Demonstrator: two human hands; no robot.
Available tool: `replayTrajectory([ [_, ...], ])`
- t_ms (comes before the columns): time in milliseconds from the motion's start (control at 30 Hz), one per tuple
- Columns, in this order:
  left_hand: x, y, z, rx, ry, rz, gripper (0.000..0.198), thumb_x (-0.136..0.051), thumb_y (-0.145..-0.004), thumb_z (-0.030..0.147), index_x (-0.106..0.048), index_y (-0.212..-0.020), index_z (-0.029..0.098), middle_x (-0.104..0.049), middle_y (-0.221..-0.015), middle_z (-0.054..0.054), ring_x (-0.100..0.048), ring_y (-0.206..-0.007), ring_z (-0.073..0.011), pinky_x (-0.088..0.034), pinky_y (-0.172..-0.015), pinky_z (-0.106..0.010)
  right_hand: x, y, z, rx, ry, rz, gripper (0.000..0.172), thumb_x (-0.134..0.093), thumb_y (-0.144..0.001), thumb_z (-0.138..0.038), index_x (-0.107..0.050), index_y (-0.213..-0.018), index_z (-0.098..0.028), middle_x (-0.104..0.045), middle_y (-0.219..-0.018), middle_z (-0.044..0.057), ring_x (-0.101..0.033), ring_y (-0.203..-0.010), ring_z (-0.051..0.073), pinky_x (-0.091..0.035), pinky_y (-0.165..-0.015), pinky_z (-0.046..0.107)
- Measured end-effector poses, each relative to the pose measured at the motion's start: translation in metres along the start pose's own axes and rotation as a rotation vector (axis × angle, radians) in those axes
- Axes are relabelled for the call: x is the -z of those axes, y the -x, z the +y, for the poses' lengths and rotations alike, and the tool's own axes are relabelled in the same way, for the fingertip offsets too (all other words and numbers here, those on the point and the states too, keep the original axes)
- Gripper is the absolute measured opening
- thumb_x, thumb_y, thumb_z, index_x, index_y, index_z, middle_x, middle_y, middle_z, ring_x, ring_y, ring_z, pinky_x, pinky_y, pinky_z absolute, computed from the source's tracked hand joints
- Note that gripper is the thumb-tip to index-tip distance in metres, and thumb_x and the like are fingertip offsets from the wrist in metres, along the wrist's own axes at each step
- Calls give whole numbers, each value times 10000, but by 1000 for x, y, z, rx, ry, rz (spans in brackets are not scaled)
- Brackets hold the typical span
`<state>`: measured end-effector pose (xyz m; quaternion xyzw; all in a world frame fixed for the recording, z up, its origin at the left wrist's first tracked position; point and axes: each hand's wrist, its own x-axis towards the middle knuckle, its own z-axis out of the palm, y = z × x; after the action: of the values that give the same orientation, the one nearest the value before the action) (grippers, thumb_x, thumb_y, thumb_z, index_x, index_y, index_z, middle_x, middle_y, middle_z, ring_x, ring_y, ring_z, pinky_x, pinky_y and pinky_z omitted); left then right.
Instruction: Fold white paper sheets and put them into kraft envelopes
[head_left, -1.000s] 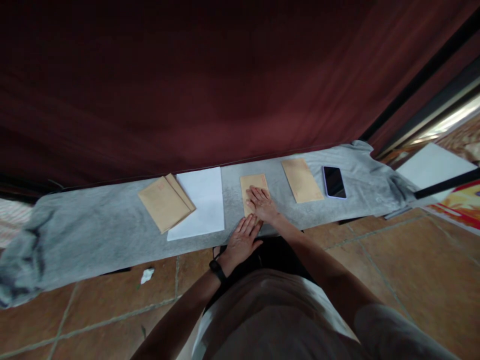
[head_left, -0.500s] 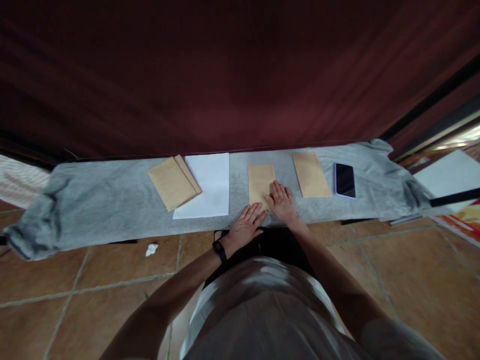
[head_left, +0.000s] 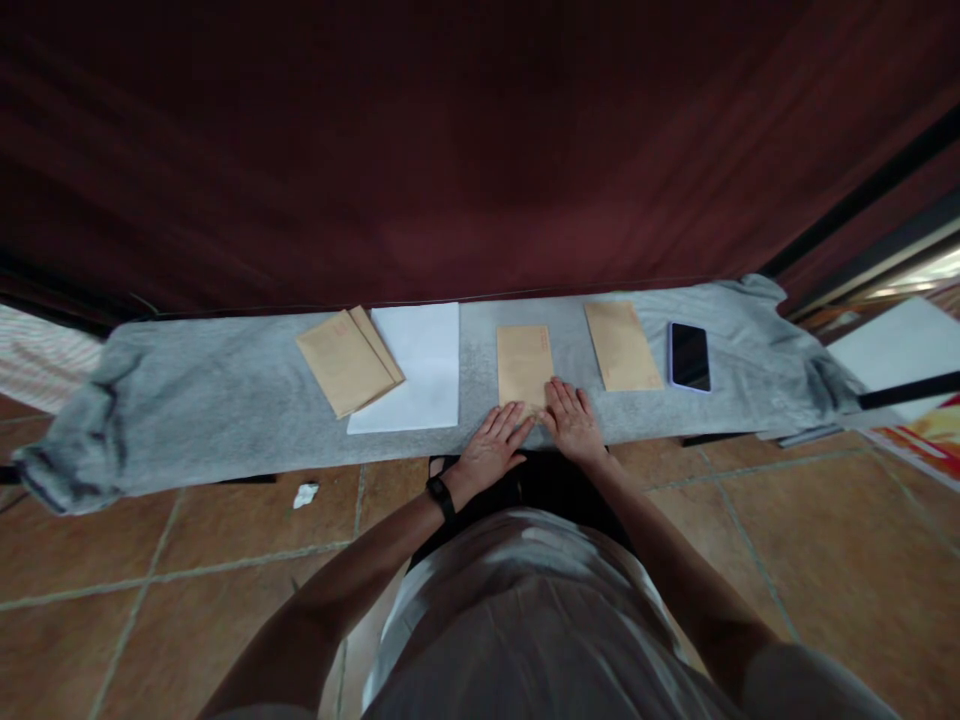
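A small brown paper envelope (head_left: 523, 362) lies flat just right of the middle of the frame, with red print near its upper right corner. Its lower end is at the front edge of the desk (head_left: 225, 400), a long narrow surface draped in grey cloth. The left hand (head_left: 487, 450) rests palm down at the lower left of this envelope, fingertips on its bottom end; the right hand (head_left: 574, 425) lies at its lower right, fingertips on the side edge. Each grip is wide and flat, with fingers stretched out and nothing clasped. A black wristband (head_left: 440, 497) circles the left wrist.

Left of centre, a white sheet of paper (head_left: 427, 370) lies on the cloth, partly covered by a fanned pile of brown envelopes (head_left: 345, 365). To the right of the hands is a single brown envelope (head_left: 624, 347), slightly tilted, and beyond it a dark-screened phone (head_left: 690, 357) with a pale purple rim.

A dark red curtain (head_left: 450, 150) fills the upper part of the frame. Brown floor tiles (head_left: 247, 620) show at the lower left and lower right, with a crumpled white scrap (head_left: 305, 495) at lower left.
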<state>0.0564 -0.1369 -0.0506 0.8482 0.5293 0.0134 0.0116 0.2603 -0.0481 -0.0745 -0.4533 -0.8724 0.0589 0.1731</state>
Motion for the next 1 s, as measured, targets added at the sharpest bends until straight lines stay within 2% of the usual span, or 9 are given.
replayTrajectory([
  [267, -1, 0, -1, 7, 6, 20, 743, -560, -979, 453, -269, -1606, 181, -195, -1692, -158, -160, -1569, -293, -197, -1277, -488, 18, 33, -15, 52, 11, -62, 579, -384, -1064, -408, -343, -1587, -162, -373, -1627, 121, -355, -1498, 300, -217, -1245, 541],
  [433, -1, -1, -2, -4, -6, 24, 744, -552, -984, 452, -253, -1612, 189, -216, -1687, -158, -176, -1566, -294, -210, -1275, -488, 26, 48, -21, 69, 8, -84, 558, -412, -1061, -374, -353, -1584, -186, -349, -1642, 92, -349, -1500, 300, -235, -1243, 556],
  [800, -1, 11, -5, 11, 19, 71, 695, -533, -995, 416, -304, -1585, 130, -285, -1665, -153, -209, -1560, -265, -254, -1275, -464, 30, 61, -20, 51, -38, -55, 562, -442, -1047, -333, -349, -1587, -206, -412, -1611, 72, -390, -1481, 271, -271, -1248, 530],
  [1000, 1, 7, 2, 52, 35, 110, 626, -444, -1028, 431, -359, -1556, 107, -387, -1613, -176, -306, -1529, -273, -301, -1257, -480, 28, 60, -21, 40, -59, -46, 536, -432, -1048, -335, -389, -1565, -202, -428, -1603, 82, -393, -1477, 270, -283, -1239, 541],
])
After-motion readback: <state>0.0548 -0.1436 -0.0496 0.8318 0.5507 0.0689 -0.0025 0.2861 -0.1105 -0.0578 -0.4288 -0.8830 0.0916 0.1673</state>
